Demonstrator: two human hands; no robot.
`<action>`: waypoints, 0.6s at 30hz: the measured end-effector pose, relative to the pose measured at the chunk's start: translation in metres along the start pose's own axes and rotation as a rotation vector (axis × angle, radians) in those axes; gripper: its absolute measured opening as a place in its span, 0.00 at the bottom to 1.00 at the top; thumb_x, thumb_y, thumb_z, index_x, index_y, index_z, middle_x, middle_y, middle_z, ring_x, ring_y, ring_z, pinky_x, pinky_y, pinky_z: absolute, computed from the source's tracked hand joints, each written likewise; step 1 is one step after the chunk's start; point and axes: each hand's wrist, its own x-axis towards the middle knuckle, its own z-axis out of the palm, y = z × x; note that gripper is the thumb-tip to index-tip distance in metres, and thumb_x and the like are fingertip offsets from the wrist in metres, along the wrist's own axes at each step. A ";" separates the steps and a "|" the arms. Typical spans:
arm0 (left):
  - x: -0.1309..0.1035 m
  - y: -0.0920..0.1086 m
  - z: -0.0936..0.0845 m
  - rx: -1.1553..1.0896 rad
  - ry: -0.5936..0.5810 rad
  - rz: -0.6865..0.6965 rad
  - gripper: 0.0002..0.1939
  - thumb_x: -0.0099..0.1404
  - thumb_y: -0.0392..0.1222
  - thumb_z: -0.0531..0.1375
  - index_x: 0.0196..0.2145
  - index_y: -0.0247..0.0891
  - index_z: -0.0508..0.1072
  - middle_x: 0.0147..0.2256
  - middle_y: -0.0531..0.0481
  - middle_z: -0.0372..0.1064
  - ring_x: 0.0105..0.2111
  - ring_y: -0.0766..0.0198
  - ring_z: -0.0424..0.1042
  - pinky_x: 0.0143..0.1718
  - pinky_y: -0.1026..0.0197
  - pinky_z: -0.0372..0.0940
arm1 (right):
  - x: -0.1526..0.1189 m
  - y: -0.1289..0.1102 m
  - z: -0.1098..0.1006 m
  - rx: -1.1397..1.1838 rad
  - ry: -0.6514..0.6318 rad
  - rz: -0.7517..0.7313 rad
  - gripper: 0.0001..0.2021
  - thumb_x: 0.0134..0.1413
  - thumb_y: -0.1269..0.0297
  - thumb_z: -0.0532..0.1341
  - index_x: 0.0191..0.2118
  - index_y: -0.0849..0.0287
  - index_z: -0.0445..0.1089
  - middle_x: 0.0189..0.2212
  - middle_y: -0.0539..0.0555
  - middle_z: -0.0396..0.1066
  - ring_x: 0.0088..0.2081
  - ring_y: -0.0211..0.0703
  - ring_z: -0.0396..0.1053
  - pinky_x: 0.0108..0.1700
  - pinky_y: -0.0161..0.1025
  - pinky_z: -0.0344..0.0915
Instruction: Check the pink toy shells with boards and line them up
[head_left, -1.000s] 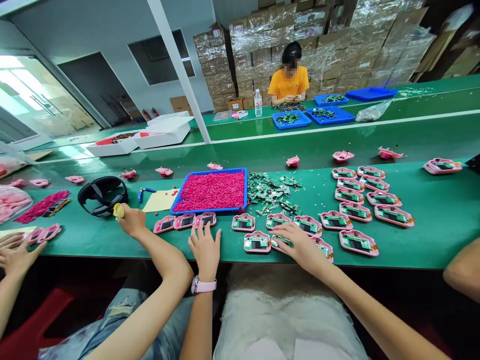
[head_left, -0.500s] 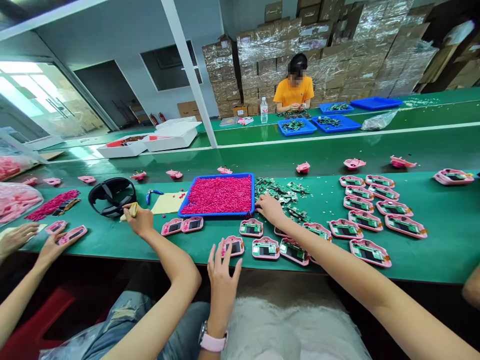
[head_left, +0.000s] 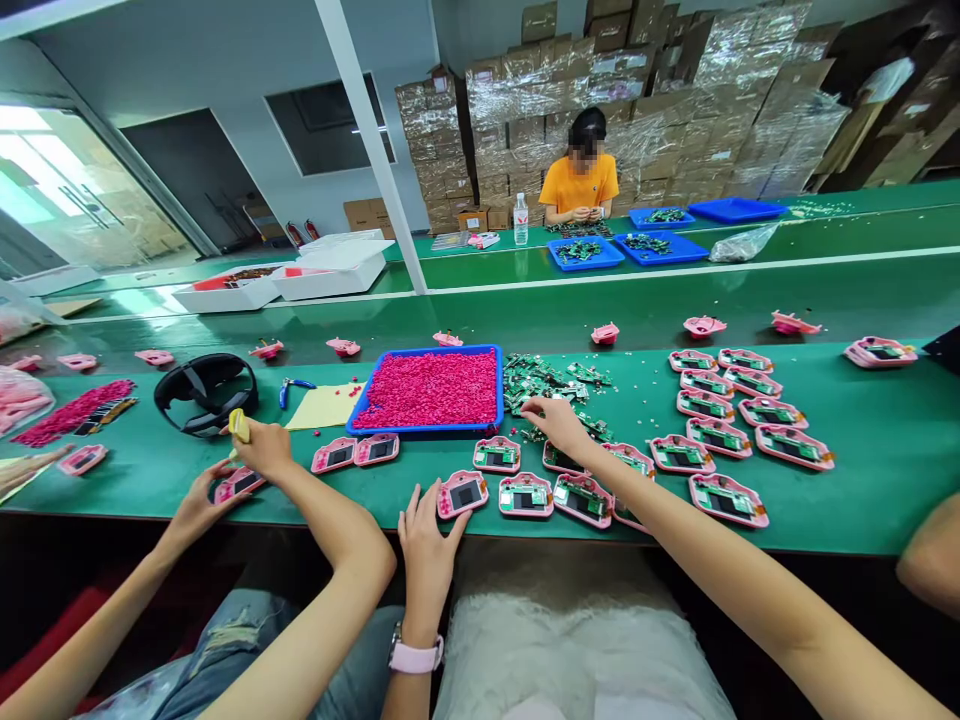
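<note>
My left hand [head_left: 426, 540], with a pink-strapped watch on its wrist, has thumb and fingers around the edge of a pink handheld game console shell [head_left: 462, 493]. That shell shows a dark grey screen and pink buttons. My right hand [head_left: 559, 425] is over a pile of small green circuit boards [head_left: 536, 380], its fingertips pinched together; what they hold, if anything, I cannot make out. Just left of it is a blue tray [head_left: 501, 400] full of small pink buttons. Below my right forearm lie several pink shells with green boards fitted [head_left: 526, 495].
At left, a neighbour's hand [head_left: 262, 445] holds a yellow tool above another shell [head_left: 238, 484]. A black headset [head_left: 206, 393], blue-handled pliers [head_left: 285, 392] and yellow paper [head_left: 322, 407] lie nearby. Rows of fitted shells [head_left: 703, 404] stand right. Across the belt sits a person in orange [head_left: 581, 185].
My left hand has closed around the shell's edge, and the shell shows more fully. My right fingertips have moved from the tray's edge onto the boards. The neighbour has brought a shell under the yellow tool.
</note>
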 end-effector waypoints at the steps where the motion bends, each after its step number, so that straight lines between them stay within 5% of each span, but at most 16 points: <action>1: 0.000 0.000 -0.001 -0.007 0.007 -0.003 0.24 0.62 0.51 0.60 0.53 0.39 0.71 0.53 0.37 0.73 0.59 0.44 0.65 0.59 0.35 0.57 | -0.003 -0.001 -0.002 0.048 0.001 0.018 0.09 0.59 0.69 0.60 0.39 0.61 0.78 0.37 0.57 0.80 0.38 0.45 0.76 0.45 0.40 0.68; 8: -0.017 0.003 -0.019 -0.060 0.047 0.002 0.26 0.60 0.58 0.60 0.51 0.39 0.70 0.48 0.40 0.76 0.48 0.49 0.74 0.52 0.44 0.67 | -0.061 -0.025 -0.022 0.358 -0.071 0.106 0.15 0.61 0.58 0.57 0.43 0.59 0.78 0.42 0.56 0.79 0.41 0.46 0.77 0.39 0.39 0.73; 14: -0.052 0.055 -0.018 -0.127 -0.048 0.201 0.25 0.57 0.59 0.63 0.52 0.55 0.70 0.49 0.54 0.75 0.52 0.50 0.73 0.57 0.46 0.65 | -0.123 -0.072 -0.024 0.482 -0.070 -0.079 0.10 0.59 0.59 0.62 0.42 0.53 0.79 0.38 0.54 0.78 0.42 0.46 0.74 0.46 0.43 0.70; 18: -0.059 0.082 -0.008 -0.184 -0.115 0.254 0.24 0.59 0.53 0.62 0.53 0.55 0.70 0.48 0.55 0.76 0.48 0.51 0.76 0.51 0.49 0.71 | -0.144 -0.083 -0.020 0.377 0.003 -0.148 0.10 0.62 0.62 0.61 0.45 0.51 0.77 0.38 0.55 0.75 0.41 0.44 0.73 0.45 0.42 0.71</action>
